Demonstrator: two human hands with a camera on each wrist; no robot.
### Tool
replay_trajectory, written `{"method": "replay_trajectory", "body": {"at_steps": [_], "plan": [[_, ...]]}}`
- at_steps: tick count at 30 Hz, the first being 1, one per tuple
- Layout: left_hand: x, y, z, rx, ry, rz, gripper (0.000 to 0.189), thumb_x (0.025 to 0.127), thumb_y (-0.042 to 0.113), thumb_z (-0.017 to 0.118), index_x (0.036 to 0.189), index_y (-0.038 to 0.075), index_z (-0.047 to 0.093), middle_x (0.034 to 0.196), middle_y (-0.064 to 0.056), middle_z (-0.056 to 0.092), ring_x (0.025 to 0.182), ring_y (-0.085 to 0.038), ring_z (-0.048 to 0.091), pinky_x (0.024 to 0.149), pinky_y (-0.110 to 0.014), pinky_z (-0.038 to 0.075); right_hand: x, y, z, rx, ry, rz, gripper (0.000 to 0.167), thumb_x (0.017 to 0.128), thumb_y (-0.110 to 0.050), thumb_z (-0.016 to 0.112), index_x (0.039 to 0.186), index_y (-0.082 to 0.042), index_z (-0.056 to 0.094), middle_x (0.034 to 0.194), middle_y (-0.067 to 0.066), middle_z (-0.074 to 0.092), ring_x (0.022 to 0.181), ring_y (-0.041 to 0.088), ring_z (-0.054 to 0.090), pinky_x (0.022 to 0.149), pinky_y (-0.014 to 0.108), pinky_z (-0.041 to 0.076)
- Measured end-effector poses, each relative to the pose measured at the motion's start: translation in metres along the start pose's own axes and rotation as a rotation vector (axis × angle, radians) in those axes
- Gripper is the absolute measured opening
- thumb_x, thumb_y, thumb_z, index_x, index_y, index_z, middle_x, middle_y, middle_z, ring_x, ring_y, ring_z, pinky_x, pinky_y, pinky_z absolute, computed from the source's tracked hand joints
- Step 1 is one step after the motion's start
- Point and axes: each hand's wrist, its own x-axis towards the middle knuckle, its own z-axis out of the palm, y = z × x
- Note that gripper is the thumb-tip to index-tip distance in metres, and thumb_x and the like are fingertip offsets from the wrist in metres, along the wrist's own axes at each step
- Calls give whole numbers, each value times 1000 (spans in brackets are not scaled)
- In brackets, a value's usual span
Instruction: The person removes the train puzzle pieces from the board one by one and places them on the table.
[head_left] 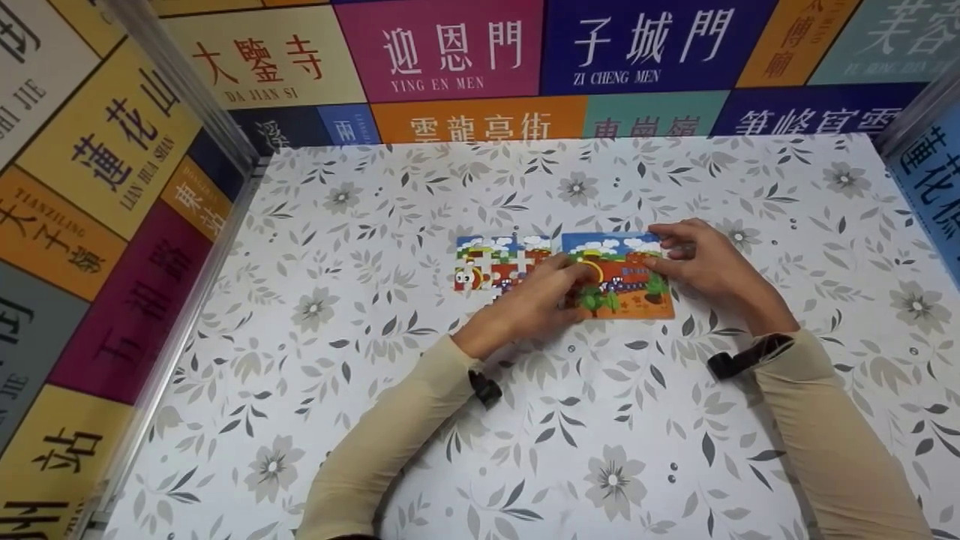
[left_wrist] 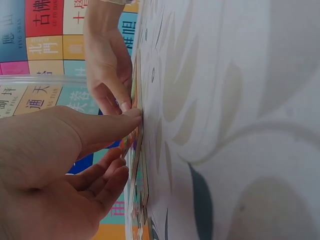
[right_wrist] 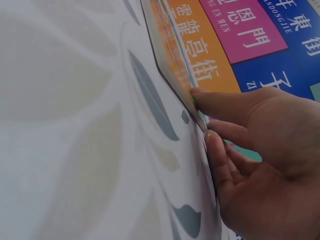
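A colourful picture board (head_left: pixel 630 300) with a red train, blue sky and green bushes lies on the patterned table. The left hand (head_left: pixel 536 300) grips its left side, its thumb near the lower edge and its fingers over the picture. At the right edge, the right hand (head_left: pixel 709 259) pinches the board; in the right wrist view, one fingertip of this hand (right_wrist: pixel 270 155) rests on the board's face and another at its edge. Left of the board lies a similar train jigsaw (head_left: pixel 487 255) with white patches among its pieces, partly hidden by the left hand.
The white tablecloth (head_left: pixel 525 450) has grey flowers and leaves. Panels of coloured signs (head_left: pixel 450 52) stand behind the table and along its left and right sides. Each sleeve carries a black strap (head_left: pixel 739 361) near the wrist.
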Motion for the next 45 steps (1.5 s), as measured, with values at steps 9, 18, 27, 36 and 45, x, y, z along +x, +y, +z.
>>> {"method": "replay_trajectory", "body": {"at_steps": [9, 18, 27, 36, 45], "plan": [[0, 3, 1, 5, 14, -8, 60, 101, 26, 78, 155, 12, 56, 141, -5, 52, 126, -18, 51, 105, -31, 52, 0, 0, 0, 8, -5, 24, 68, 101, -39, 78, 160, -16, 54, 149, 16, 51, 133, 34, 56, 110, 44, 48], [-3, 5, 0, 28, 39, -24, 59, 99, 26, 80, 154, 18, 57, 139, 0, 52, 127, -14, 49, 105, -28, 51, -2, -1, 2, 32, -4, 27, 65, 102, -40, 77, 160, -17, 55, 150, 17, 48, 134, 36, 56, 112, 51, 47], [-4, 4, -1, 102, 44, -3, 62, 99, 29, 80, 155, 19, 55, 150, -3, 56, 140, -20, 48, 115, -38, 49, -2, 1, 2, 3, 1, -3, 67, 101, -41, 78, 159, -16, 55, 148, 19, 50, 134, 39, 58, 113, 55, 50], [-4, 1, -3, 126, 48, 43, 59, 99, 28, 80, 153, 18, 58, 146, -1, 60, 135, -20, 51, 114, -36, 47, -2, 2, 2, 22, -7, 4, 66, 101, -38, 78, 160, -17, 54, 151, 19, 49, 137, 41, 57, 116, 58, 49], [-5, -7, -10, 65, 81, 126, 64, 101, 20, 76, 160, 18, 52, 143, -1, 70, 127, -20, 63, 113, -38, 48, 1, 2, 2, 5, -11, -2, 65, 103, -33, 77, 160, -13, 54, 148, 20, 50, 135, 41, 58, 114, 53, 50]]}}
